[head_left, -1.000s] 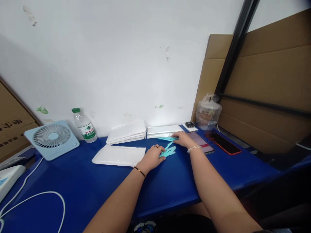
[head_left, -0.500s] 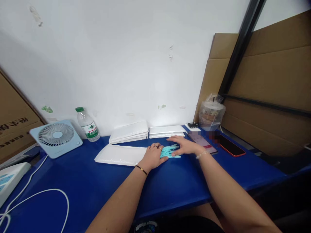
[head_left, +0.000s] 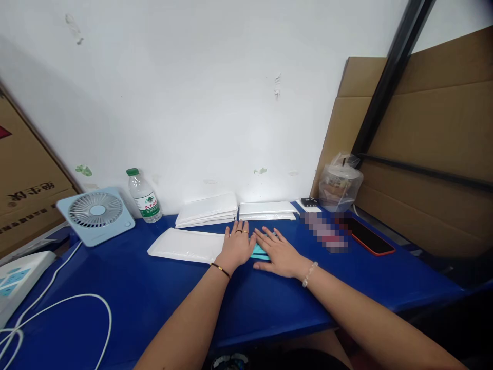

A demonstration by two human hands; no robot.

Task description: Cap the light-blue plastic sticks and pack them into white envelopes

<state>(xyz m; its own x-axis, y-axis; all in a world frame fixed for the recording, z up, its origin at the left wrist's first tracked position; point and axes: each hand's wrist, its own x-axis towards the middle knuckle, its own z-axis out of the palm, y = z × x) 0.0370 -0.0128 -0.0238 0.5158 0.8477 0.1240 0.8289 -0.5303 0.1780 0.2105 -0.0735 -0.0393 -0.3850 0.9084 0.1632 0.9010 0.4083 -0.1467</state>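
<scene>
Several slim turquoise sticks (head_left: 260, 252) lie at the middle of the blue table, mostly hidden under my hands; their exact kind does not show. My right hand (head_left: 278, 253) rests palm down over them, fingers stretched out and spread. Flat beside it, my left hand (head_left: 239, 245) has its fingers extended, its thumb close to the sticks and to the right fingertips. A white padded envelope (head_left: 185, 245) lies to the left, its right end running up to or under my left hand.
Stacked white envelopes (head_left: 208, 209) and a smaller white stack (head_left: 267, 209) stand by the wall. Leftward are a water bottle (head_left: 145, 198), a blue fan (head_left: 96, 216) and a white cable (head_left: 110, 318). An orange-edged phone (head_left: 372, 236) and a bagged cup (head_left: 341, 185) are at right.
My right hand has moved left and down onto the turquoise sticks, covering most of them. My left hand's fingers have straightened and flattened. The view has shifted slightly.
</scene>
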